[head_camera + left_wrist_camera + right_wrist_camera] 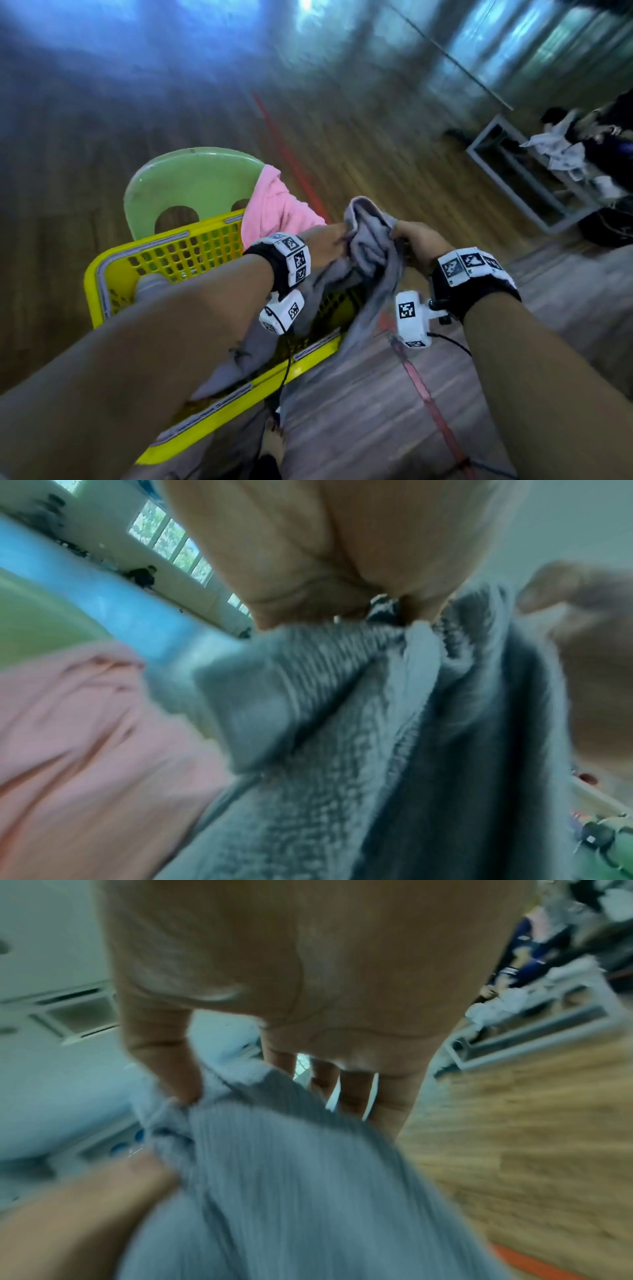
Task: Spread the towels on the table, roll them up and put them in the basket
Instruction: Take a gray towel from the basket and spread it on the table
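A grey towel (368,253) hangs bunched between both hands above the yellow basket (191,250). My left hand (329,243) pinches its upper edge on the left; in the left wrist view the grey towel (342,737) hangs below that hand (342,561). My right hand (416,240) grips the same edge on the right, and the right wrist view has its thumb (161,1056) pressed into the grey towel (291,1177). A pink towel (274,209) lies draped over the basket's far corner. A rolled pale towel (149,286) lies inside the basket.
The basket sits on a green plastic chair (185,185). Wooden floor (342,130) with a red line stretches around. A grey metal frame (513,171) and another person with cloths are at the far right. Cables hang from my wrist devices.
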